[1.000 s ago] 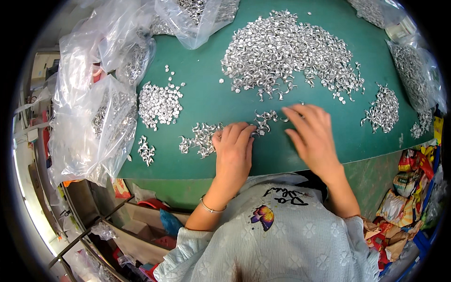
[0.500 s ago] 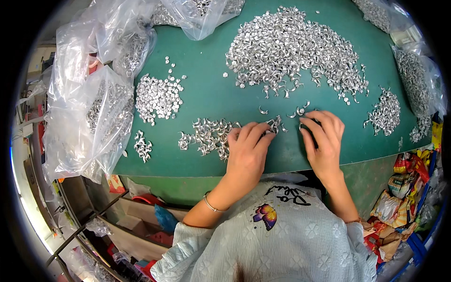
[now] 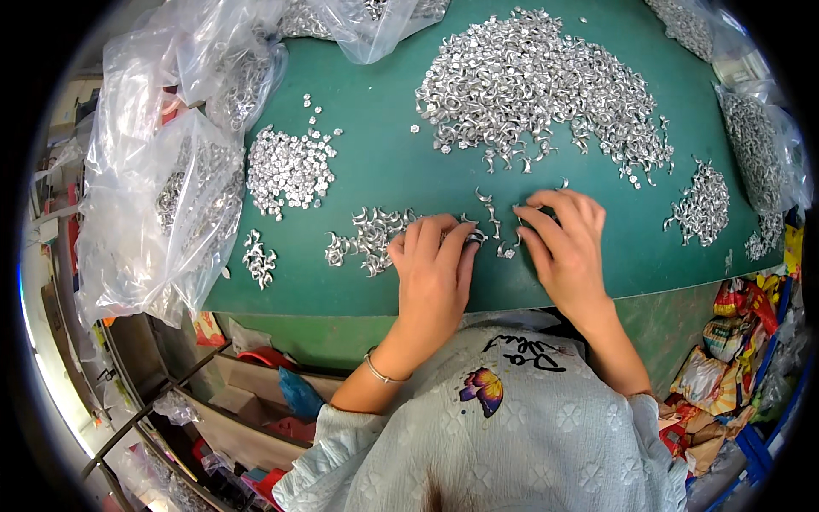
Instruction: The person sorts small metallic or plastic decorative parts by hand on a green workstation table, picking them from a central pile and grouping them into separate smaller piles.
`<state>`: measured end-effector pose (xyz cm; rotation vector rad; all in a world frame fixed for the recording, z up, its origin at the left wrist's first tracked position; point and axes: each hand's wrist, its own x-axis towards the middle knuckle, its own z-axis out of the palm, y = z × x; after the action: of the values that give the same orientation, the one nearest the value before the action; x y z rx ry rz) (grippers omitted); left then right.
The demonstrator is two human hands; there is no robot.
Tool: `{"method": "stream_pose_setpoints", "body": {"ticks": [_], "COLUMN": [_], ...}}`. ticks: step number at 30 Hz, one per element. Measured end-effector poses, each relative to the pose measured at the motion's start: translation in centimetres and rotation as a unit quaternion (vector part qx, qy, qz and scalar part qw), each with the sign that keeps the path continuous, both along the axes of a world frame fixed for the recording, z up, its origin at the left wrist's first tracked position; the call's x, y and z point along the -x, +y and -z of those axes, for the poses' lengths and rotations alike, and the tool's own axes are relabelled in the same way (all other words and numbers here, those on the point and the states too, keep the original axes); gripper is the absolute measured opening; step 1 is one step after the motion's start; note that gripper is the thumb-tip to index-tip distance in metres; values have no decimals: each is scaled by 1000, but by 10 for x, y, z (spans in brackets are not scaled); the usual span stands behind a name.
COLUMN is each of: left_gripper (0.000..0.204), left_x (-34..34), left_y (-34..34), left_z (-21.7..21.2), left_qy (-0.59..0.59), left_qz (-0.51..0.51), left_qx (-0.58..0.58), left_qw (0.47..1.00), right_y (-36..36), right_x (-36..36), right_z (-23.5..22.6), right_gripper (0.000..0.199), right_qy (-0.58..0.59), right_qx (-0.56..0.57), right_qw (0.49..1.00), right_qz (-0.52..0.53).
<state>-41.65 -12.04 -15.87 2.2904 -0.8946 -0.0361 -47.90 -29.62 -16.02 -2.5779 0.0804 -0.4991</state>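
On the green table, my left hand (image 3: 431, 269) is closed at the right end of a pile of small curved metal pieces (image 3: 371, 239). Its fingertips cover some of them, and a few show by the thumb. My right hand (image 3: 570, 247) is bent in a pinch, thumb and forefinger close together around what looks like one small curved metal piece (image 3: 518, 219). Between the two hands lie several loose curved pieces (image 3: 490, 213). Another loose piece sits just beyond the right fingers.
A large heap of curved metal pieces (image 3: 529, 85) covers the far middle. Flower-shaped metal bits (image 3: 290, 171) are piled at left, near a small cluster (image 3: 258, 258). Another pile (image 3: 701, 205) is at right. Clear plastic bags (image 3: 162, 222) line the left edge; a filled bag (image 3: 755, 145) stands right.
Both hands have shifted slightly left. Loose pieces between them now lie in a rough line, and the right thumb and forefinger have come closer together.
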Motion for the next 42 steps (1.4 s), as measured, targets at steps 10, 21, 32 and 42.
{"method": "stream_pose_setpoints", "body": {"ticks": [10,21,32,42], "left_gripper": [29,31,28,30], "left_x": [-4,-7,-8,-9], "left_y": [3,0,7,5], "left_z": [5,4,5,5], "left_qy": [-28,-21,-15,-15], "left_qz": [-38,-43,-71,-60], "left_qx": [-9,12,8,1], "left_qw": [999,999,997,998], "right_y": [16,16,-11,-173], "right_x": [-26,-30,-24,100], "right_z": [2,-4,-12,-10], "right_gripper": [13,17,22,24], "right_qy": [59,35,89,36], "right_qx": [10,39,-68,44], "right_qw": [997,995,993,938], "right_qz": [-50,-88,-47,343]}}
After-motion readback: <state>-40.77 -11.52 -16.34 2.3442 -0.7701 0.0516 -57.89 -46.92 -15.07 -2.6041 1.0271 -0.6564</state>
